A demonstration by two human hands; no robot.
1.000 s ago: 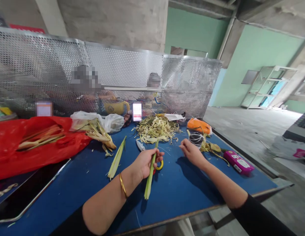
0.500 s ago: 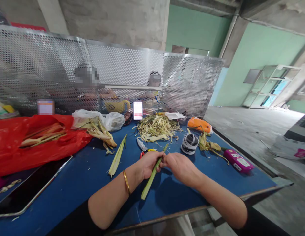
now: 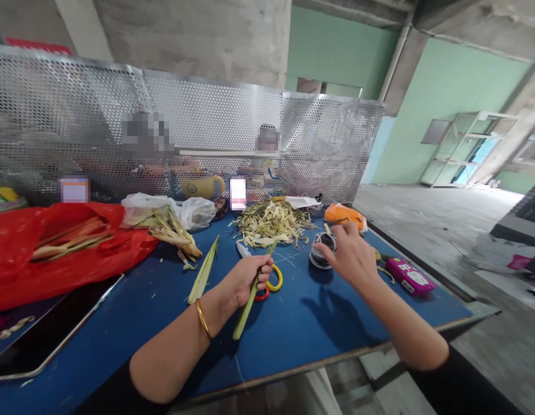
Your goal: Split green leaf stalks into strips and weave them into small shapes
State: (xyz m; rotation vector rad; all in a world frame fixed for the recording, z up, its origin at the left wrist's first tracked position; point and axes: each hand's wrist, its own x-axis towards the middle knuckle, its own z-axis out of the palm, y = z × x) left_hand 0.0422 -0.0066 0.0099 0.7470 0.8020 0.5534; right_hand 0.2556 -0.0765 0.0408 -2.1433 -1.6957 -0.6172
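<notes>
My left hand (image 3: 252, 276) is closed round a folded green corn husk (image 3: 245, 318), which slants down toward the table's front edge. Beneath that hand lie scissors with a yellow loop (image 3: 276, 278) and a red loop, partly covered by my fingers. My right hand (image 3: 351, 251) has its thumb and fingers on a black and white roll of tape or cord (image 3: 319, 260); part of the roll is hidden behind the hand. Another pale green husk (image 3: 205, 271) lies flat to the left of my left hand.
Shredded husk (image 3: 273, 223) is heaped at the back. Husks lie in a red bag (image 3: 133, 251) and by a clear bag (image 3: 198, 213) on the left. A tablet (image 3: 46, 331), an orange packet (image 3: 345, 216) and a purple pack (image 3: 409, 276) are also there. Behind stands a perforated metal screen (image 3: 219, 115).
My right hand has left the husk and moved right to the roll. My left hand still holds the husk, now a little further left, and the scissor handles show more.
</notes>
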